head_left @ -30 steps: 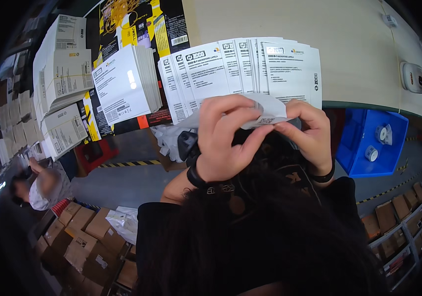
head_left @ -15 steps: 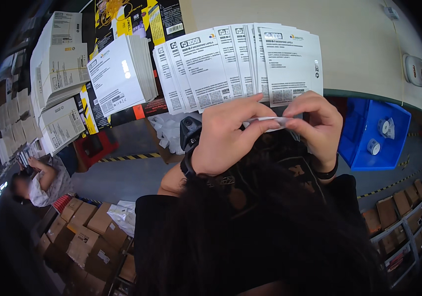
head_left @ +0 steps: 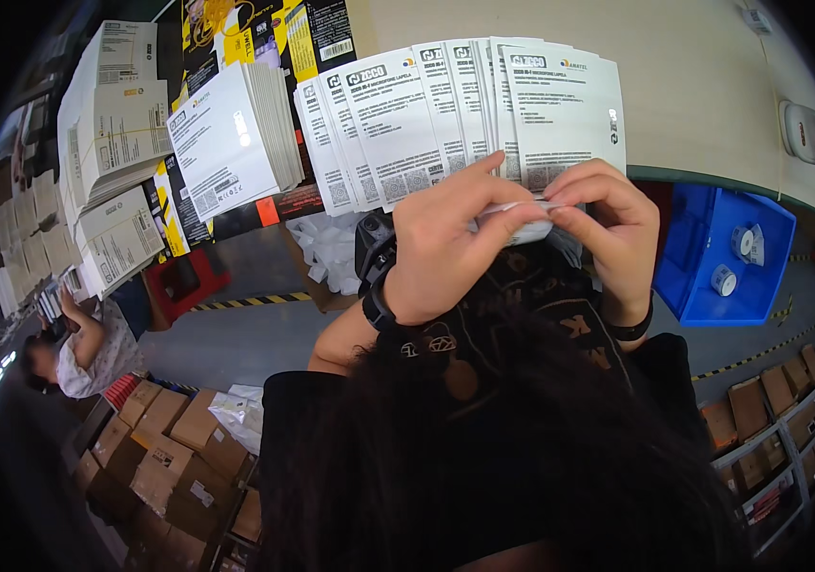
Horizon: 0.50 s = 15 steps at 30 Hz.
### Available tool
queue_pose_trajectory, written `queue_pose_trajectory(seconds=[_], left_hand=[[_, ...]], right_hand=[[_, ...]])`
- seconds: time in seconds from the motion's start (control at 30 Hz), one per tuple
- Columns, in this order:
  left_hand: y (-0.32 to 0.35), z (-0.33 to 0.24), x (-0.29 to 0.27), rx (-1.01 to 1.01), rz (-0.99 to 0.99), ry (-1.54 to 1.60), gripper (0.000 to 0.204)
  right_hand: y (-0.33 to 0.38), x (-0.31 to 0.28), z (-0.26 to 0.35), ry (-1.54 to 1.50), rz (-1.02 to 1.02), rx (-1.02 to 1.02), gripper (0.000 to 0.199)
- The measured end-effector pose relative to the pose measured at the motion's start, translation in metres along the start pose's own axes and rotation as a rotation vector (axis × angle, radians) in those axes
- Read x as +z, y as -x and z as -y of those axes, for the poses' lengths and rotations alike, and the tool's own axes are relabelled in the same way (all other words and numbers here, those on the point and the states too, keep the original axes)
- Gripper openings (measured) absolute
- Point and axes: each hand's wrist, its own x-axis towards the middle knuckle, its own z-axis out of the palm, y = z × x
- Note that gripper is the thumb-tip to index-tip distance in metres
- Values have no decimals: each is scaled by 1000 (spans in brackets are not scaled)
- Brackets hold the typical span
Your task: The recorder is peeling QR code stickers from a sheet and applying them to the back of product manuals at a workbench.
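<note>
My left hand [head_left: 450,243] and my right hand [head_left: 609,229] meet in front of my chest, just off the table's near edge. Both pinch a small white label roll [head_left: 527,232] with thumbs and forefingers at its upper edge. Fingers hide much of it, so its exact form is hard to make out. A translucent greyish strip hangs under my right fingers. Right beyond my hands, white printed cards or flat boxes [head_left: 569,114] lie overlapped in a fanned row on the table. A tilted stack of similar white printed pieces [head_left: 221,143] stands farther left.
Banded white stacks [head_left: 121,129] fill the table's left end, beside yellow-black packaging [head_left: 283,43]. A blue bin [head_left: 689,276] with white rolls hangs at the right. Below the table is a box of white scraps [head_left: 326,253]. Another person [head_left: 92,353] works far left, near cartons [head_left: 178,467].
My hands have tilted the white label roll, so more of its rounded white face shows. My left wrist has shifted slightly to the right.
</note>
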Motion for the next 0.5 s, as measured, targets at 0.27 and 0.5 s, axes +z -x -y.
queue_pose_trajectory(seconds=[0.27, 0.5], left_hand=[[2, 6, 2, -81, 45, -8, 17], [3, 1, -3, -281, -12, 127, 19]], right_hand=[[-4, 2, -17, -81, -284, -405, 21], [-1, 10, -7, -484, -304, -129, 51]])
